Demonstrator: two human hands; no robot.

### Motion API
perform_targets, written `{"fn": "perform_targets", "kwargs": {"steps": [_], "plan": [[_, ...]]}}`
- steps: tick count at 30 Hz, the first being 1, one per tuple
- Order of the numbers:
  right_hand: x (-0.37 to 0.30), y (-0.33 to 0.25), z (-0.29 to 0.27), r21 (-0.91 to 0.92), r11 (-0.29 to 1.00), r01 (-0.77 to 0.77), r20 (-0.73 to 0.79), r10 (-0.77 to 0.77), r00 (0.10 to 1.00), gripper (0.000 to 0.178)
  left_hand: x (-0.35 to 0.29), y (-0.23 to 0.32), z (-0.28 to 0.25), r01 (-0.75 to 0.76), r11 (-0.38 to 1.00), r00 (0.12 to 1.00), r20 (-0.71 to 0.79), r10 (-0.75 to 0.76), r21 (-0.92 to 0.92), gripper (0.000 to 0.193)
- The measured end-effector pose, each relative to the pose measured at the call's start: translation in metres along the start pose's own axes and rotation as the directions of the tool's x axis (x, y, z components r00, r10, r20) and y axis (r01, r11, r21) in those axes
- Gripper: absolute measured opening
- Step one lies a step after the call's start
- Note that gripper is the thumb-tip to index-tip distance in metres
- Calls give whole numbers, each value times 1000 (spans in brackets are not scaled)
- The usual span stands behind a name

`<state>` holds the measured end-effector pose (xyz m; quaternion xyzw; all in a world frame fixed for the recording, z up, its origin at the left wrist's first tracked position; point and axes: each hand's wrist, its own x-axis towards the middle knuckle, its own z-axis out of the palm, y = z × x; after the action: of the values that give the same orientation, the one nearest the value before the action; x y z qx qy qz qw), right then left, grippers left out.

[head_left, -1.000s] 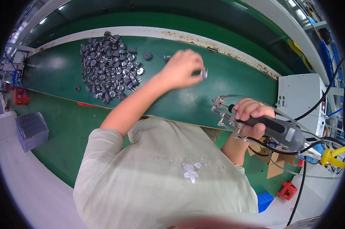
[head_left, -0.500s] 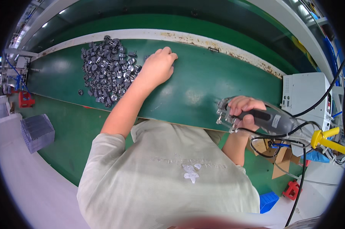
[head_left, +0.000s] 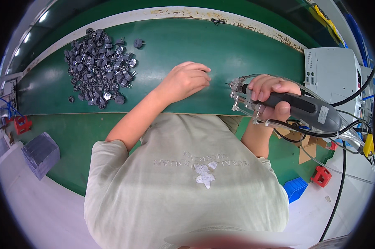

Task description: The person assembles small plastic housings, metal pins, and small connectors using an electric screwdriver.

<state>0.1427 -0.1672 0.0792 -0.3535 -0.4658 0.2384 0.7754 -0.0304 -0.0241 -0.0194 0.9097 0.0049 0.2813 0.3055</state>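
My right hand (head_left: 270,93) is wrapped round the grey-and-black body of a power screwdriver (head_left: 320,111). Its metal front end and thin tip point left, toward my left hand (head_left: 188,81). That hand is just above the green bench, its fingers bent and pressed together; whatever is between them, if anything, is hidden. To its left spreads a heap of small dark round parts with metal prongs (head_left: 98,68). A single such part (head_left: 139,43) lies apart, at the heap's upper right.
The green bench (head_left: 166,37) has a worn white rail (head_left: 254,29) along its far side. A white machine (head_left: 330,76) stands at the right end, with black cables and clear tubes running by the screwdriver. Below are a blue bin (head_left: 295,189), red stools (head_left: 321,176) and an open carton (head_left: 307,152).
My left hand has moved right, away from the heap and closer to the screwdriver's tip. The separate part that was mostly behind it now shows. The whole view has shifted too.
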Motion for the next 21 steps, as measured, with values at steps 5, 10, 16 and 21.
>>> {"fn": "perform_targets", "kwargs": {"steps": [5,10,16,21], "plan": [[-1,1,-5,30,999,11,33,-12,999,42,-5,9,-2,-12,994,999,44,7,112,21],[1,5,-8,43,999,14,38,-16,999,43,-5,25,-4,27,974,980,184,-70,225,22],[2,5,0,38,998,49,1,-49,999,43,11,31,10,-98,957,970,242,30,272,29],[0,1,-6,12,998,67,9,-67,998,43,15,39,15,-65,969,954,301,-10,238,36]]}}
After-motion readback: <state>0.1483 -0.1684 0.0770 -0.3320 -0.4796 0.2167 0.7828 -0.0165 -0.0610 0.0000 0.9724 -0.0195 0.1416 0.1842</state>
